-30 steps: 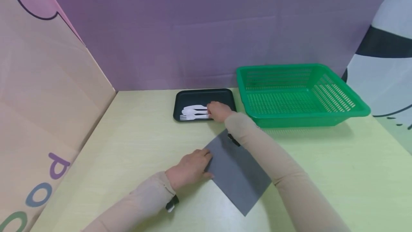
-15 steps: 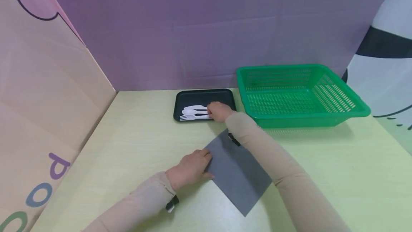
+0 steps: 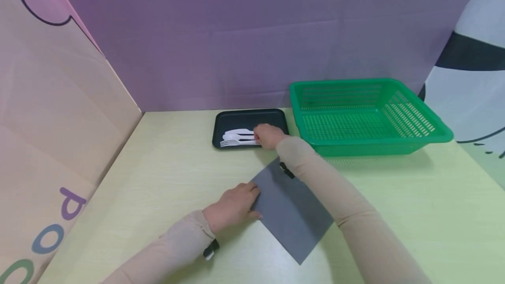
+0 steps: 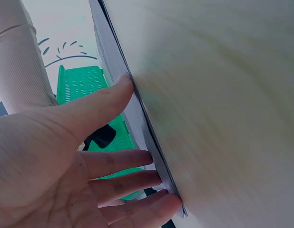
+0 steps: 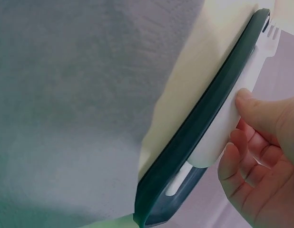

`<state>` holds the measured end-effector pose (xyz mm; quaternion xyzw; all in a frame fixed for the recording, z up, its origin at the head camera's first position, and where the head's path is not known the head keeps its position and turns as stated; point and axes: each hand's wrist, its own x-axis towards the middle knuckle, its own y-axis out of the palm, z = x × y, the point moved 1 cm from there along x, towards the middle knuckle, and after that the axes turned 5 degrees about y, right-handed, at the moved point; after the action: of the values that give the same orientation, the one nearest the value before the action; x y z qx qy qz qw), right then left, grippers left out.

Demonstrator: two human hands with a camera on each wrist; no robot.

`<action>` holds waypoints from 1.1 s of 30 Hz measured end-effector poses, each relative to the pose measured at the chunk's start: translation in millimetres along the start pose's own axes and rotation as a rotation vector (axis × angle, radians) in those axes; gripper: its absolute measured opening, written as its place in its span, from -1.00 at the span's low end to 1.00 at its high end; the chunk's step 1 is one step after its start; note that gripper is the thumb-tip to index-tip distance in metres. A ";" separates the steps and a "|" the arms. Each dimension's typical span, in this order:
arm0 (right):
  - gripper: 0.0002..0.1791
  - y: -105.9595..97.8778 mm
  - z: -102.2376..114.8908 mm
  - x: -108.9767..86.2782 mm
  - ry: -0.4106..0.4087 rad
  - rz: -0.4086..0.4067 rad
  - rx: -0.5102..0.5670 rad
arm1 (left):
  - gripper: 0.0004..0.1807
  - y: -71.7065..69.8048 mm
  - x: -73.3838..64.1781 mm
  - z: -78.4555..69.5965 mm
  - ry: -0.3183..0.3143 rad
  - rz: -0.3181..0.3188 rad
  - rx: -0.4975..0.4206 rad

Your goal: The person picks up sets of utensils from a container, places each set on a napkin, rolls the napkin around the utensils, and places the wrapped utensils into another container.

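In the head view a black tray (image 3: pixel 252 119) holds a white plastic knife (image 3: pixel 239 131), spoon (image 3: pixel 238 136) and fork (image 3: pixel 238 143), side by side. My right hand (image 3: pixel 269 136) is over their handle ends and hides them. The right wrist view shows my thumb (image 5: pixel 247 102) pressed to the fork's handle (image 5: pixel 228 111), with the other fingers curled in beside it. My left hand (image 3: pixel 234 205) lies at the left edge of a grey folded sheet (image 3: pixel 293 214). In the left wrist view its fairly straight fingers (image 4: pixel 132 178) touch the sheet's layered edge.
A green perforated basket (image 3: pixel 367 143) stands right of the tray, close to it. The light wooden table (image 3: pixel 173 165) is bounded by a purple backdrop (image 3: pixel 221 43) behind and a printed panel (image 3: pixel 59 122) at left. My right forearm (image 3: pixel 343 205) passes over the grey sheet.
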<state>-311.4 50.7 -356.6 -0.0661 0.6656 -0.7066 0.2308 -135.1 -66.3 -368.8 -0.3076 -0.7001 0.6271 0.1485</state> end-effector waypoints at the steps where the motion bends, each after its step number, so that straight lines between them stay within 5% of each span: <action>1: -0.84 -0.7 0.1 -0.4 -0.002 -0.003 -0.002 | -0.31 0.0 0.0 0.0 0.000 0.000 -0.001; 33: -0.86 -13.6 3.9 -10.6 -0.010 -0.041 -0.036 | -0.31 2.1 0.0 0.9 0.016 -0.023 0.007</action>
<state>-303.7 51.6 -340.7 -0.0872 0.6755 -0.6988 0.2185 -135.2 -67.0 -371.0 -0.3039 -0.7001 0.6254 0.1625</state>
